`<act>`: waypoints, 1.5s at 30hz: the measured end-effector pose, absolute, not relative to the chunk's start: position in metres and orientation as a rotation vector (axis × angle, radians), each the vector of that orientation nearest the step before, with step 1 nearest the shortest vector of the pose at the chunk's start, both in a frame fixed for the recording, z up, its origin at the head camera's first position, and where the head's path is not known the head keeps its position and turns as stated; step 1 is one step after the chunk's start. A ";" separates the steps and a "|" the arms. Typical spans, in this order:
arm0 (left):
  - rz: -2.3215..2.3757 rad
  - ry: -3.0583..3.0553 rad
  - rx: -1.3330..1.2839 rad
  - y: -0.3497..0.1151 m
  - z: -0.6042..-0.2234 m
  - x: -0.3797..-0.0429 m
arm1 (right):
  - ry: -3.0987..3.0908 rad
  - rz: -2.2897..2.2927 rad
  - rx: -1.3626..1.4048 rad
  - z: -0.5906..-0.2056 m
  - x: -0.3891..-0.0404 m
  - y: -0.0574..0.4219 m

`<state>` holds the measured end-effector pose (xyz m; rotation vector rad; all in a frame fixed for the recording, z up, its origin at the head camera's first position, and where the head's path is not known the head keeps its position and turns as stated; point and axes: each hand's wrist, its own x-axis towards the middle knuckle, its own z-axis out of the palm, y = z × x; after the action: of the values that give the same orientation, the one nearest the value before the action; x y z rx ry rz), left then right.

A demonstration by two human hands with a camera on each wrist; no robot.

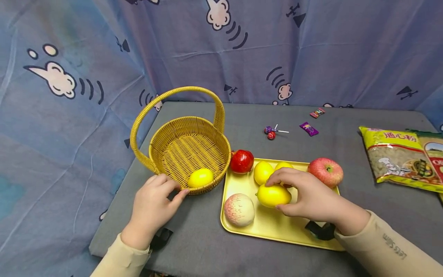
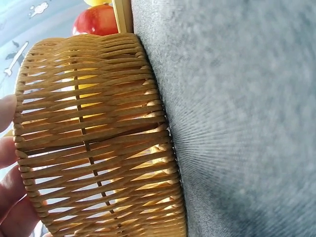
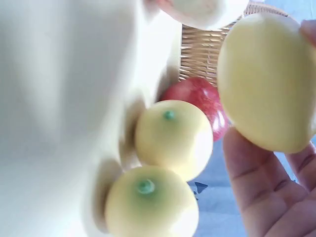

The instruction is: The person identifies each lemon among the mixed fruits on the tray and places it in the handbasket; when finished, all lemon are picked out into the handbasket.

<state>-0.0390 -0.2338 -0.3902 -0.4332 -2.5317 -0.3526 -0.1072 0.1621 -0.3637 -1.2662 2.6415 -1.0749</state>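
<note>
Right grip (image 1: 309,194) pinches a lemon (image 1: 273,196) over the tray (image 1: 266,225); left grip (image 1: 154,202) holds the basket (image 1: 189,152) rim at seven o'clock (another lemon (image 1: 200,177) inside, at five).

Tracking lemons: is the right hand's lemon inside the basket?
No, the right hand holds that lemon over the yellow tray.

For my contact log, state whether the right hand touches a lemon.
Touching: the head view shows the right hand pinching a lemon between thumb and fingers.

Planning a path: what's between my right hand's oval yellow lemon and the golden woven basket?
In the head view, bare yellow rectangular tray, then its rim.
</note>
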 end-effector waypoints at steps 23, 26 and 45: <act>-0.366 -2.537 -0.430 -0.234 -0.391 -0.038 | 2.566 -1.239 -1.216 -0.329 -0.141 0.123; -0.371 -2.543 -0.427 -0.234 -0.391 -0.038 | 2.525 -1.273 -1.222 -0.326 -0.149 0.113; -0.380 -2.547 -0.424 -0.235 -0.391 -0.039 | 2.495 -1.093 -1.124 -0.337 -0.196 0.032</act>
<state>-0.0388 -0.2348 -0.3906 -0.4242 -2.5473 -0.3799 -0.1963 0.0322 -0.3371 -1.1238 2.4948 -1.0929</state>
